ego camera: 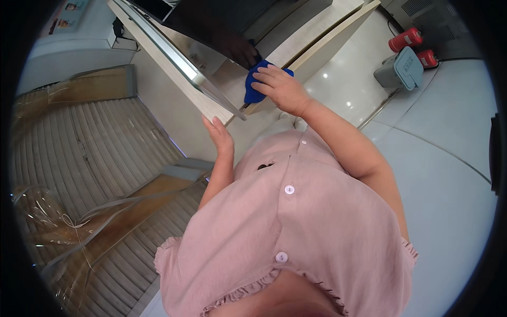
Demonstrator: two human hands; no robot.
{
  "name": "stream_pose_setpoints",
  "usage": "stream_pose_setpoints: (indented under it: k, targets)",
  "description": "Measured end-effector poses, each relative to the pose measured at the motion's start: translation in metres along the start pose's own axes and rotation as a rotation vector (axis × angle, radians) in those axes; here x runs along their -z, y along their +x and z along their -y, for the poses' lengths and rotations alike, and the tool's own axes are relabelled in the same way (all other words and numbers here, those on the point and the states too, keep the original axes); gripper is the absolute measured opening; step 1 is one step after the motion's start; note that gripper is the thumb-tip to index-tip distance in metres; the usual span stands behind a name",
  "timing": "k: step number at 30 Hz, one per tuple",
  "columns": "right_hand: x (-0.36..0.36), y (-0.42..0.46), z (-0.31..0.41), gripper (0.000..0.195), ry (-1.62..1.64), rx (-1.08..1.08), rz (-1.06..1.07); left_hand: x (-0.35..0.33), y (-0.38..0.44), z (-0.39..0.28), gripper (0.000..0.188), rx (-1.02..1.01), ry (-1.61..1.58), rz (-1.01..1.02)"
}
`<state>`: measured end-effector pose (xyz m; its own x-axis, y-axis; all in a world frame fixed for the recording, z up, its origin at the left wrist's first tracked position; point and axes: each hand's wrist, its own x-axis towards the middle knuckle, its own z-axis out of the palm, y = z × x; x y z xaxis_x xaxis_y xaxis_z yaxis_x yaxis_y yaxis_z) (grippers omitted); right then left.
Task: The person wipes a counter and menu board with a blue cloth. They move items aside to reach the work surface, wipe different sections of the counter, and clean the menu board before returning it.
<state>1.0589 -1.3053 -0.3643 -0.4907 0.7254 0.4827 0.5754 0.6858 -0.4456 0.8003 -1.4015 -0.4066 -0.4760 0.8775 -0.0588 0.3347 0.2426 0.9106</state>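
Under the spread fingers of my right hand (283, 89) lies a bunched blue cloth (255, 85), pressed against the pale wood counter (317, 33) near its front edge. A glossy black panel (237, 27) stands just behind the cloth and reflects a hand. My left hand (220, 136) touches the corner of a light wood-edged board (220, 111) with its fingertips; it holds no loose item. Between the two hands, a clear glass pane (216, 93) with a bright edge runs along the counter and ends in a pointed corner.
Ribbed shutter-like panels (87, 138) with clear plastic strips (51, 214) stand at left. On the right floor are a grey bin (390, 73) with a light blue lid and two red fire extinguishers (406, 39). A small white box (121, 41) sits upper left.
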Motion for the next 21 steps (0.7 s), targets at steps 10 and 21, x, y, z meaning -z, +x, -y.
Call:
stream_pose_setpoints:
  k: [10, 21]
  targets:
    - [0.046, 0.004, -0.071, 0.050, -0.197, -0.293, -0.118, -0.003, 0.001, 0.004, 0.064, -0.029, -0.085, 0.027]
    - [-0.004, 0.018, 0.028, 0.039, 0.095, -0.064, 0.022, 0.004, 0.004, 0.028, 0.061, -0.039, -0.044, 0.064]
